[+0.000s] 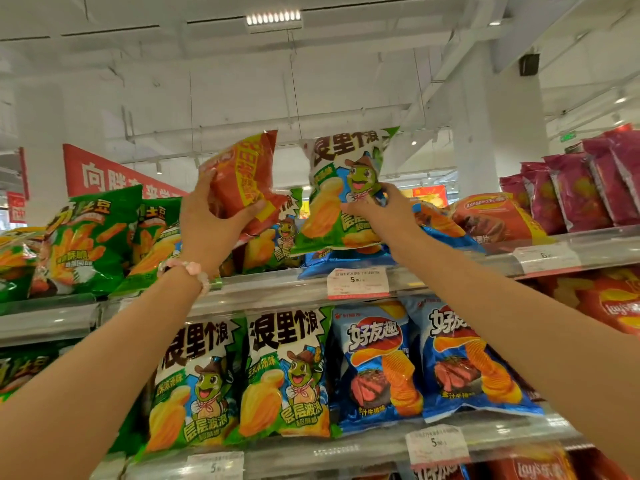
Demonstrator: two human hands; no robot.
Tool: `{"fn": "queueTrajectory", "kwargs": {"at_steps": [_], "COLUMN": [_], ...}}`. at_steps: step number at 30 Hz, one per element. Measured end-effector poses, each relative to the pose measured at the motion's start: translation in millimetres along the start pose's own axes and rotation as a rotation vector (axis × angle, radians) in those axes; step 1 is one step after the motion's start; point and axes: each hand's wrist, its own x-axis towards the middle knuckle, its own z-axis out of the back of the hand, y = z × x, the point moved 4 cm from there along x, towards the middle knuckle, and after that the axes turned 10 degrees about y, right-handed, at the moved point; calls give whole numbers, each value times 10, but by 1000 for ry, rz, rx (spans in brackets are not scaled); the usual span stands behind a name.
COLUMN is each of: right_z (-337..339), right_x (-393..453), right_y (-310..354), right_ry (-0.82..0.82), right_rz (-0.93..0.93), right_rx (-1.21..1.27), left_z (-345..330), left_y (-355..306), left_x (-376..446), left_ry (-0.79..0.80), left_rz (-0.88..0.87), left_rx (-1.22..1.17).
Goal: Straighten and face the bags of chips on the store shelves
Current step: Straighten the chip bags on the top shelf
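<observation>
- We hold two bags above the top shelf (pixel 450 271): left hand (pixel 211 216) fingers grasping the red bag (pixel 242 181), right hand (pixel 384 209) pinching the green bag (pixel 343 188).
- Sorting step, we judge; next, each bag needs seating upright, label forward, with its own kind.

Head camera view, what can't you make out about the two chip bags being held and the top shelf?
- Red bag: turned and creased, print unreadable; lower part hidden by the left hand.
- Green bag: lower right covered by the right hand.
- Blue bags behind it: mostly hidden.
- Price tag: small text blurred.
- Purple bags: cut off by right edge.
</observation>
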Motion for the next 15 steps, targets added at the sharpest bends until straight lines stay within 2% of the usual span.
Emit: {"fn": "queueTrajectory", "kwargs": {"at_steps": [7, 12, 15], "right_z": [-769, -1098, -1229], "right_x": [176, 187, 190], "right_y": [-17, -140, -208], "right_ry": [119, 168, 242], "right_rz": [-36, -47, -114], "right_rx": [-94, -149, -210], "left_z": [229, 362, 429], "left_y": [48, 21, 9], "left_x": [-81, -180, -224], "left_ry": [29, -16, -39], "left_rz": [11, 2, -11], "left_rx": [37, 86, 120]}}
